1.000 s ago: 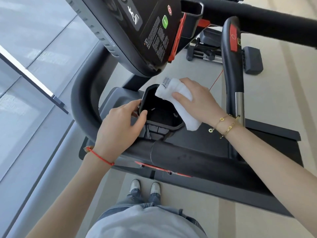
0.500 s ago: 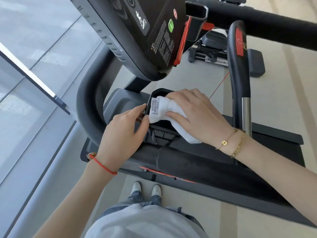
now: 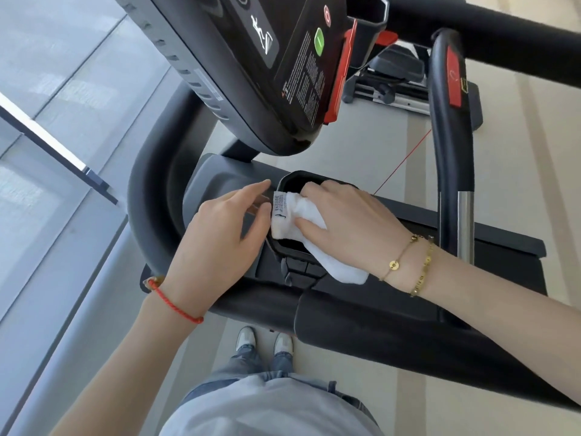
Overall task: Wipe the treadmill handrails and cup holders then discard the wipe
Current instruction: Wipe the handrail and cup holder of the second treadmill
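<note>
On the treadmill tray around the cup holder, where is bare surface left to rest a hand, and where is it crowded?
Free: the grey tray patch between the console and the left hand, and the dark deck right of the right hand. Crowded: the black cup holder, where the right hand presses the white cloth and the left fingertips nearly meet it.

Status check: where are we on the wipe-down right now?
Done: cannot tell; no surface shows it. In hand: the right hand presses the white cloth into the cup holder, the left hand beside its rim. Left: handrail possibly; discarding the cloth.
</note>
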A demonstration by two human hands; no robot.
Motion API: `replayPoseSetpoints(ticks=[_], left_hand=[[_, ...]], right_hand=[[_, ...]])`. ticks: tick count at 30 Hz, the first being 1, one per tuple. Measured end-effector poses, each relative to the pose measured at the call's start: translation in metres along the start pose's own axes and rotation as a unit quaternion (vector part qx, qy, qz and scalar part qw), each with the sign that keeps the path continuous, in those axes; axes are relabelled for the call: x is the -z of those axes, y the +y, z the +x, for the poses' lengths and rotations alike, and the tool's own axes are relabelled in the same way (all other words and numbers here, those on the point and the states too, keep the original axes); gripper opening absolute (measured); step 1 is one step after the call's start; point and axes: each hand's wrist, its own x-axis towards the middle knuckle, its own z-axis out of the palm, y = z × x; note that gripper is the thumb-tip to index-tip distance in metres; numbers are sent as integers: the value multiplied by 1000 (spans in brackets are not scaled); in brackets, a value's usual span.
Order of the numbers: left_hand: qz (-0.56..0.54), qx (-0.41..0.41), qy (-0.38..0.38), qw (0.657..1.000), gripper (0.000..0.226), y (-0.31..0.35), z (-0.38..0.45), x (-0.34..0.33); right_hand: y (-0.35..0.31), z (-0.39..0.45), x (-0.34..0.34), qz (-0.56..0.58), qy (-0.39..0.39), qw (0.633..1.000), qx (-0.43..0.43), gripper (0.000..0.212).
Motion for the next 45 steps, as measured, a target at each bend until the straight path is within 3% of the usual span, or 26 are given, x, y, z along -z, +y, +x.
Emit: replayPoseSetpoints(ticks=[7, 14, 18, 22, 29, 36, 45], left_hand=[[-3, -49, -65, 997, 40, -13, 32, 4], [-5, -88, -145, 985, 42, -26, 42, 10], [-23, -99, -164, 981, 43, -29, 41, 11], [-37, -97, -179, 978, 45, -29, 43, 14], [-49, -83, -193, 976, 45, -32, 44, 14], [-48, -68, -194, 977, 43, -30, 46, 14], [-38, -67, -203, 976, 46, -28, 46, 18]], right_hand=[[-12, -5, 2, 46, 13, 997, -65, 25], [-33, 9, -8, 31, -9, 981, -192, 24], [-35, 16, -10, 39, -39, 975, -215, 27], [-28, 7, -1, 67, -53, 984, -154, 27], [-5, 4, 13, 140, -178, 973, -41, 44], [3, 28, -5, -86, -179, 975, 104, 31], [2, 30, 4, -167, -293, 938, 79, 39]])
